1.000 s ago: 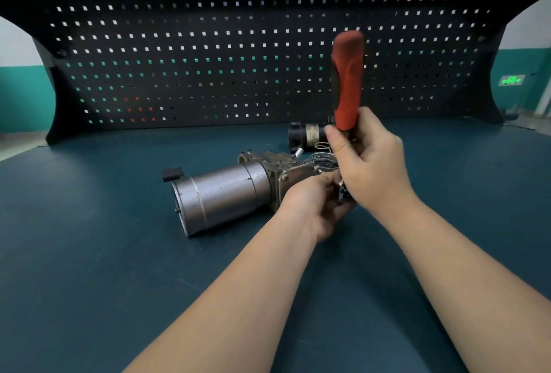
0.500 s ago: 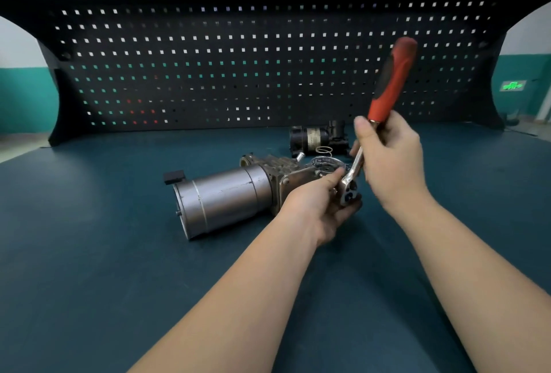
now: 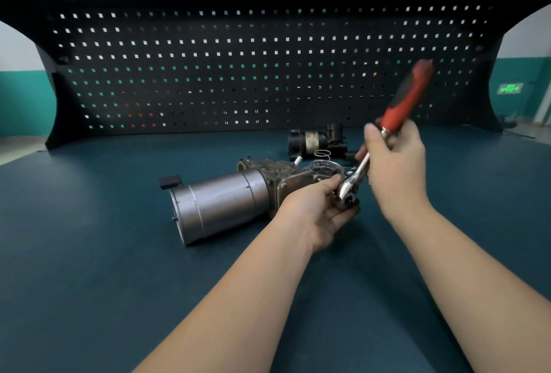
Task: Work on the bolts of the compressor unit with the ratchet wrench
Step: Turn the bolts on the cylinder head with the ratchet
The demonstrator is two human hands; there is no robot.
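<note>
Your right hand sits right of centre in the frame, fingers wrapped around the ratchet wrench just below its red and black handle. The handle slants up toward the upper right, blurred at its tip, while the chrome shank runs down and left to the ratchet head. That head rests against the right end of the compressor unit, which lies on its side at mid-frame on the dark teal bench mat.

Your left hand is cupped around the unit's right end, thumb on top beside the ratchet head and fingers curled underneath, so it holds the casting steady. The bolt under the socket is hidden by your hand and the tool; it looks seated, though that cannot be confirmed from here.

The unit's smooth silver motor cylinder points toward the lower left, with a small black block at its far end. The grey cast housing and a round open cavity sit toward the centre.

Behind it, just above centre, a smaller black motor assembly lies on the mat, with a loose coil spring just in front of it. A black pegboard fills the upper frame, and a green lit sign glows at the far right.
</note>
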